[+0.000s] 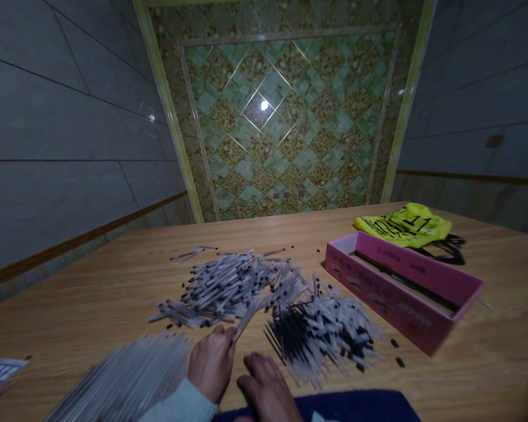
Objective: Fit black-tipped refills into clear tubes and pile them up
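At the bottom edge of the frame lay a dark blue cloth-like item [352, 404]. Just above it, at lower centre, the right hand [270, 387] hovered with fingers loosely bent and slightly apart. To its left in the frame, the left hand [212, 360] had its fingers clamped on slender translucent plastic tubes [247, 319], their number blurred, which slanted up toward the middle. A row of long clear plastic tubes [127, 375] filled the lower left. Right of centre lay thin black rods [290, 331] beside a heap of short clear pieces with black ends [341, 322]. Farther up, a pile of whitish, dark-tipped tubes [229, 281] covered mid-frame; an open pink cardboard box [391, 299] stood at right, before a crumpled yellow bag [409, 225] with black lettering.
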A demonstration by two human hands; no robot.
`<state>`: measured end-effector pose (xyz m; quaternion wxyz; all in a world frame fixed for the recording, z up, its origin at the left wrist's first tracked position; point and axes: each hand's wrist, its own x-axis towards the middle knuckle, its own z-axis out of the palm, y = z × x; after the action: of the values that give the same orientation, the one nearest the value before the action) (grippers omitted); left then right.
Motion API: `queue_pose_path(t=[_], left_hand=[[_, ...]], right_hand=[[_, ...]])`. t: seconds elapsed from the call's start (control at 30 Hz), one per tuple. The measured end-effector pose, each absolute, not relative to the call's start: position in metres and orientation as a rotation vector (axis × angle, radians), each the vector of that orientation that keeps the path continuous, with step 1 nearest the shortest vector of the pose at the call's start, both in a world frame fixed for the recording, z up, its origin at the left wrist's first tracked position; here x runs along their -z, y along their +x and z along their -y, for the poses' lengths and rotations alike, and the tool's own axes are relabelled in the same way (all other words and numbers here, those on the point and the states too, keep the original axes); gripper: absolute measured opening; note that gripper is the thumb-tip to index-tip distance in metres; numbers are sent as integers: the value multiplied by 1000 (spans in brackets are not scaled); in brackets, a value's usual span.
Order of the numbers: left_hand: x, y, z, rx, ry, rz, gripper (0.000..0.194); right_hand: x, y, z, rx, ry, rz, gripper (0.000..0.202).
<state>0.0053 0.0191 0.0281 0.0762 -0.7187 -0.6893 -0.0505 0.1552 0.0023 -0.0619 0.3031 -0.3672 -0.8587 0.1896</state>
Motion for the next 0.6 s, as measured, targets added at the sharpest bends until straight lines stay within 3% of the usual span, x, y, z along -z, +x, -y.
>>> queue_pose_path(t=[0.33,0.6], left_hand=[[-26,8,-4,183,-2136,2163,13],[-15,25,-27,185,-2165,2175,16]], right_hand=[[34,163,6,-685,-965,2206,51],[28,166,2,-715,-890,1944,33]])
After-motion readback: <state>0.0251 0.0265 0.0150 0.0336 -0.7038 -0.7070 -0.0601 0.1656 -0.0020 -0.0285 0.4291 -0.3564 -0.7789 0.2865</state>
